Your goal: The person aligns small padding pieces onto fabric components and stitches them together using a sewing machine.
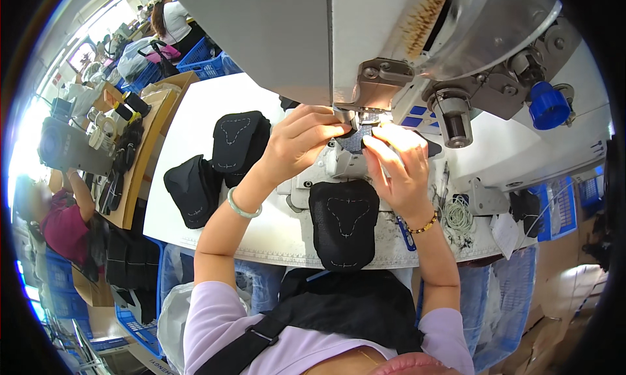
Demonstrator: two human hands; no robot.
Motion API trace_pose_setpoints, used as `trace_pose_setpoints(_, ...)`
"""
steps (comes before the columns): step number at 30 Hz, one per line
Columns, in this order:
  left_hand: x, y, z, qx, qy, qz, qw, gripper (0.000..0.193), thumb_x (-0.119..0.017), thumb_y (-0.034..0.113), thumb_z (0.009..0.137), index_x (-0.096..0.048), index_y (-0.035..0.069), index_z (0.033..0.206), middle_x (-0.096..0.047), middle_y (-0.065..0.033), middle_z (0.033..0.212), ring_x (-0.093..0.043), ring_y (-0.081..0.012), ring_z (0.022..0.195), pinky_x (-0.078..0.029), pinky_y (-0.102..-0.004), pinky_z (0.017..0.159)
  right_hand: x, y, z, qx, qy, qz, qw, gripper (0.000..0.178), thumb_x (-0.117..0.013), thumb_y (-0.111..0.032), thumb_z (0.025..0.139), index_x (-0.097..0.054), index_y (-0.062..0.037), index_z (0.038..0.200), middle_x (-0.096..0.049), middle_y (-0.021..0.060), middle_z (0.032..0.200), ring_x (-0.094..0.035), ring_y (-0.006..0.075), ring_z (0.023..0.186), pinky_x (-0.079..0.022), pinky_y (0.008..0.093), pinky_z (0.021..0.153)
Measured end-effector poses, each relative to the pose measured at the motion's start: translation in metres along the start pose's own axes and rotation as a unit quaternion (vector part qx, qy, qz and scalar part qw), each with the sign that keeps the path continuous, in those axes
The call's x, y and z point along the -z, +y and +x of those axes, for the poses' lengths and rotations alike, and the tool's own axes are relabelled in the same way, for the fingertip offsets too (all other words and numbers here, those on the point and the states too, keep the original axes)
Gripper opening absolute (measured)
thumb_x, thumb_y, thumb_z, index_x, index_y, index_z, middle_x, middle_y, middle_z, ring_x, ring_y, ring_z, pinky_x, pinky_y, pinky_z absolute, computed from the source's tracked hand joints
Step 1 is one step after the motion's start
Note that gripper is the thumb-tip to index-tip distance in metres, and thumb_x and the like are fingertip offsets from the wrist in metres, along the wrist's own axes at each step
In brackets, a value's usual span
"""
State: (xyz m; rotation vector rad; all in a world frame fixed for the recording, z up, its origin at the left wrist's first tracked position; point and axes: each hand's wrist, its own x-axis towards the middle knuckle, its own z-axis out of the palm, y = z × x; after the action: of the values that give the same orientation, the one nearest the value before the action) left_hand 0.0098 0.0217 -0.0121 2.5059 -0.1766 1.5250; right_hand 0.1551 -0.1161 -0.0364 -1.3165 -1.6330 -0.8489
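Beneath the head of a sewing machine [385, 78], a small dark grey fabric piece [354, 142] lies under bright light. My left hand [301, 140] pinches its left side, close to the machine's foot. Thumb and fingers of my right hand [399, 170] are closed on its right side. The fingertips and the machine hide part of the piece. In front of my hands, at the table's near edge, lies a black padded piece [344, 226] with white stitched outlines.
Two similar stacks, a black padded pile [240, 144] and a smaller pile [193, 191], sit left on the white table [274, 235]. A coil of pale cord [459, 213] and blue snips [405, 233] are at right. Co-workers and blue baskets [203, 61] stand beyond.
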Motion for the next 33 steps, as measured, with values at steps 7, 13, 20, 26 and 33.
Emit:
trace_pose_setpoints(7, 0.009, 0.016, 0.008, -0.037, -0.079, 0.079, 0.993, 0.028, -0.062, -0.005, 0.06, -0.06, 0.001, 0.087, -0.057, -0.0066, 0.083, -0.056, -0.0223, 0.077, -0.047, -0.0333, 0.07, 0.001, -0.008, 0.004, 0.008, 0.003, -0.005, 1.0, 0.029, -0.072, -0.012, 0.07, -0.062, -0.0118, 0.097, -0.059, 0.0001, 0.098, -0.051, 0.0135, 0.076, -0.038, 0.0302, 0.072)
trace_pose_setpoints(13, 0.007, 0.031, 0.012, -0.013, -0.098, 0.144, 0.985, 0.024, -0.064, -0.002, 0.062, -0.058, -0.001, 0.085, -0.055, -0.008, 0.076, -0.055, -0.0242, 0.069, -0.046, -0.0325, 0.063, 0.0, 0.0, 0.004, -0.003, 0.018, 0.018, 1.0, 0.028, -0.072, -0.011, 0.07, -0.063, -0.0115, 0.096, -0.058, -0.0001, 0.093, -0.052, 0.0155, 0.076, -0.038, 0.032, 0.071)
trace_pose_setpoints(20, 0.011, 0.044, 0.022, -0.006, -0.136, 0.166, 0.977, 0.025, -0.063, -0.002, 0.063, -0.057, -0.001, 0.086, -0.053, -0.0085, 0.079, -0.054, -0.0237, 0.073, -0.046, -0.0319, 0.066, 0.007, -0.004, 0.007, -0.032, -0.013, 0.022, 0.999, 0.025, -0.07, -0.005, 0.071, -0.063, -0.0087, 0.095, -0.061, 0.0026, 0.098, -0.055, 0.0205, 0.092, -0.038, 0.0336, 0.083)
trace_pose_setpoints(26, 0.012, 0.048, 0.018, -0.011, -0.175, 0.207, 0.963, 0.029, -0.063, -0.004, 0.062, -0.056, -0.001, 0.091, -0.054, -0.0115, 0.082, -0.053, -0.0248, 0.074, -0.046, -0.0322, 0.067, 0.01, -0.008, 0.014, -0.053, -0.03, -0.032, 0.998, 0.02, -0.067, -0.011, 0.075, -0.064, -0.0095, 0.095, -0.063, 0.0036, 0.099, -0.055, 0.0195, 0.088, -0.035, 0.0337, 0.086)
trace_pose_setpoints(33, 0.013, 0.003, -0.004, 0.099, -0.062, -0.047, 0.992, 0.034, -0.068, -0.002, 0.065, -0.061, 0.0, 0.098, -0.061, -0.0126, 0.099, -0.06, -0.0267, 0.093, -0.048, -0.0324, 0.08, 0.004, -0.004, 0.013, -0.068, -0.008, -0.001, 0.998, 0.016, -0.068, -0.016, 0.075, -0.064, -0.0113, 0.09, -0.058, -0.0013, 0.075, -0.053, 0.0188, 0.08, -0.037, 0.0378, 0.089)
